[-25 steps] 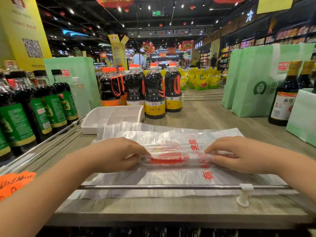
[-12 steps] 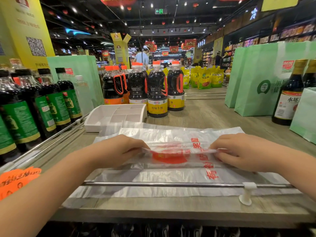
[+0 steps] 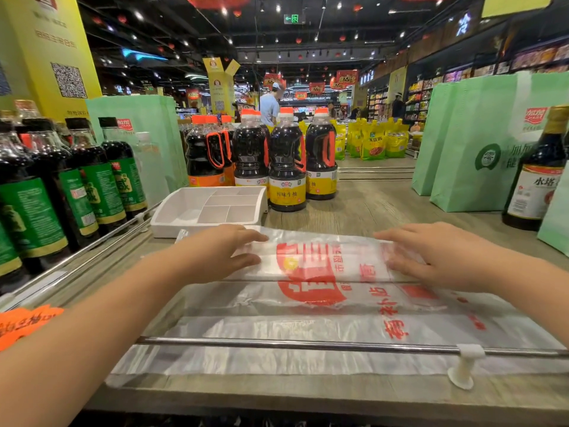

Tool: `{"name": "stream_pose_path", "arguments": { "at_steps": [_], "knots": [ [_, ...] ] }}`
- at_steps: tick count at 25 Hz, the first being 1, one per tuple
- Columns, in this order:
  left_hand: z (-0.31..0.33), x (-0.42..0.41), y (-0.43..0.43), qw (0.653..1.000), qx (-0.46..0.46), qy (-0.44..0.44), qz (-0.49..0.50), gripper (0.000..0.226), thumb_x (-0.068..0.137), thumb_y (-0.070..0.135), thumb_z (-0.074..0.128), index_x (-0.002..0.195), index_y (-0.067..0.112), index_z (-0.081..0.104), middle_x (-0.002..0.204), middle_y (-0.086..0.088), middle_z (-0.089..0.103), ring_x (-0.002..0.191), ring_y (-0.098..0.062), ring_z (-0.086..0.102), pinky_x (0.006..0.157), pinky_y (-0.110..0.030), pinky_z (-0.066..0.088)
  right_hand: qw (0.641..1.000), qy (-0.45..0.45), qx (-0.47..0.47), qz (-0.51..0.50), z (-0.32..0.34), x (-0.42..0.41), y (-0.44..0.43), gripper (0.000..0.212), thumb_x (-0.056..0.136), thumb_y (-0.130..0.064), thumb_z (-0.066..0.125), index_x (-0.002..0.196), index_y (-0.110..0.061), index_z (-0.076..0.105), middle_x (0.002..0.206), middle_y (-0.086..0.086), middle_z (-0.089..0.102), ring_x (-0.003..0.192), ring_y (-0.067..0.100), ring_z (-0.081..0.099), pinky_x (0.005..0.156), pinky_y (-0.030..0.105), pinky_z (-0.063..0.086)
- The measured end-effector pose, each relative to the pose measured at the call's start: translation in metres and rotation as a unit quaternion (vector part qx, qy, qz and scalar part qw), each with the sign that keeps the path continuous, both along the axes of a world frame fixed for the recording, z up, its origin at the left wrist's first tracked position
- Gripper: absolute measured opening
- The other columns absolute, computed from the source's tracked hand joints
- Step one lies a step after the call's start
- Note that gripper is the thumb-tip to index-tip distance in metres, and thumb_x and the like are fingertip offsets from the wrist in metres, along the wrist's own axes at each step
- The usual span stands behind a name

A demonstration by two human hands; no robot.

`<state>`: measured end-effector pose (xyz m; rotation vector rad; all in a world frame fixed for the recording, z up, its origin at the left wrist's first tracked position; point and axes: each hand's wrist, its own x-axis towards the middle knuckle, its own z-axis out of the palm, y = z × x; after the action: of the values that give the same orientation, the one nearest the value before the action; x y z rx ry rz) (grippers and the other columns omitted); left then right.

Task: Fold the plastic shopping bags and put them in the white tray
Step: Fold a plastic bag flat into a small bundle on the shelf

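Observation:
A clear plastic shopping bag (image 3: 311, 272) with red print lies on the wooden shelf top, its near part folded over into a flat band. My left hand (image 3: 215, 252) rests flat on the band's left end, fingers spread. My right hand (image 3: 431, 254) presses flat on its right end. More clear bag plastic (image 3: 277, 359) spreads underneath toward me, under the metal rail. The white tray (image 3: 172, 224), divided into compartments, sits just behind my left hand.
Dark sauce bottles (image 3: 286, 161) stand behind the tray, and green-labelled bottles (image 3: 61, 192) line the left. Green paper bags (image 3: 471, 167) and a bottle (image 3: 535, 180) stand at the right. A metal rail (image 3: 308, 345) runs along the front edge.
Both hands have moved away from me, rolling the folded strip of bag over once more; the fold is now wider and farther back, and the fingers have flattened out on it.

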<state>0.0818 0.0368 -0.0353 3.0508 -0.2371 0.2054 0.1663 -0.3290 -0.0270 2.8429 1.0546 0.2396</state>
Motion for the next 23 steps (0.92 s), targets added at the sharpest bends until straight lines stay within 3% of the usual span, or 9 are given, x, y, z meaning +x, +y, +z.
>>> {"name": "stream_pose_path", "arguments": {
  "at_steps": [3,5,8,11,16,20,23],
  "knots": [
    [-0.006,-0.003,-0.004,0.999,0.029,0.013,-0.028,0.045,0.102,0.041,0.046,0.147,0.043,0.040,0.144,0.011,0.046,0.126,-0.012,0.047,0.106,-0.031,0.040,0.999,0.044,-0.018,0.003,-0.005,-0.002,0.002,0.053,0.099,-0.061,0.028,0.150,-0.049,0.026,0.146,-0.020,0.039,0.125,0.009,0.047,0.104,0.026,0.037],
    [-0.007,-0.007,-0.014,0.997,0.033,0.043,-0.060,0.046,0.103,0.050,0.036,0.149,0.047,0.037,0.154,0.015,0.035,0.138,-0.009,0.036,0.115,-0.030,0.031,0.998,0.049,-0.027,0.020,-0.007,-0.007,0.008,0.054,0.100,-0.058,0.024,0.152,-0.044,0.028,0.153,-0.018,0.033,0.133,0.007,0.040,0.109,0.023,0.031],
    [-0.008,-0.011,-0.029,0.990,0.039,0.104,-0.081,0.053,0.099,0.062,0.029,0.151,0.052,0.026,0.162,0.020,0.018,0.147,-0.007,0.024,0.121,-0.031,0.020,0.997,0.060,-0.036,0.043,-0.012,-0.015,0.018,0.061,0.096,-0.065,0.023,0.154,-0.043,0.025,0.159,-0.019,0.026,0.142,0.005,0.031,0.117,0.025,0.023],
    [-0.009,-0.012,-0.025,0.989,0.049,0.116,-0.074,0.052,0.100,0.061,0.025,0.151,0.055,0.020,0.163,0.021,0.015,0.149,-0.008,0.023,0.122,-0.032,0.019,0.993,0.109,-0.036,0.030,-0.016,-0.014,0.019,0.060,0.097,-0.067,0.024,0.153,-0.047,0.023,0.161,-0.021,0.022,0.144,0.004,0.028,0.120,0.029,0.022],
    [-0.008,-0.018,-0.009,0.987,0.092,0.119,-0.056,0.052,0.108,0.034,0.029,0.153,0.053,0.012,0.164,0.018,0.012,0.149,-0.012,0.025,0.121,-0.030,0.022,0.988,0.150,-0.036,-0.012,-0.013,-0.007,-0.005,0.077,0.082,-0.079,0.015,0.153,-0.051,0.018,0.162,-0.025,0.014,0.150,0.003,0.015,0.124,0.031,0.013],
    [-0.010,-0.023,0.007,0.982,0.118,0.147,0.018,0.074,0.102,0.006,0.030,0.155,0.050,0.002,0.165,0.018,-0.001,0.152,-0.013,0.015,0.123,-0.037,0.018,0.973,0.217,-0.040,-0.072,-0.015,-0.006,-0.025,0.068,0.095,-0.069,0.022,0.156,-0.045,0.004,0.164,-0.021,-0.006,0.150,0.000,-0.006,0.124,0.031,-0.001],
    [-0.011,-0.026,0.020,0.978,0.117,0.142,0.096,0.066,0.104,0.012,0.031,0.157,0.043,0.006,0.166,0.010,0.003,0.152,-0.019,0.017,0.122,-0.041,0.020,0.968,0.231,-0.050,-0.082,-0.015,-0.007,-0.025,0.066,0.100,-0.062,0.022,0.158,-0.039,-0.001,0.164,-0.016,-0.012,0.151,0.003,-0.009,0.120,0.028,-0.005]
  ]
}}
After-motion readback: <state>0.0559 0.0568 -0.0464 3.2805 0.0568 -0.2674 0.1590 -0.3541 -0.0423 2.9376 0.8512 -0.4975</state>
